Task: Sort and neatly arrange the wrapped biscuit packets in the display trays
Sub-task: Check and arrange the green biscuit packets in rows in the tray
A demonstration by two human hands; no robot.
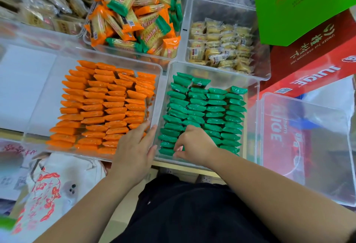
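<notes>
Orange biscuit packets [104, 107] stand in neat rows in a clear tray [48, 80] at the left. Green biscuit packets [213, 107] fill rows in the clear tray [250, 92] beside it. A mixed heap of orange and green packets [134, 13] lies in a tray behind them. My left hand [134, 148] rests with straight fingers on the near right corner of the orange tray, touching its wall. My right hand [194, 144] is curled over the near rows of green packets; its fingertips pinch at a green packet near the tray's front.
A tray of small yellow wrapped cakes [221, 46] stands at the back right. An empty clear tray [308, 146] sits on the right over a red juice carton [312, 65]. A green box [304, 5] overhangs top right. A printed white bag [57, 185] lies lower left.
</notes>
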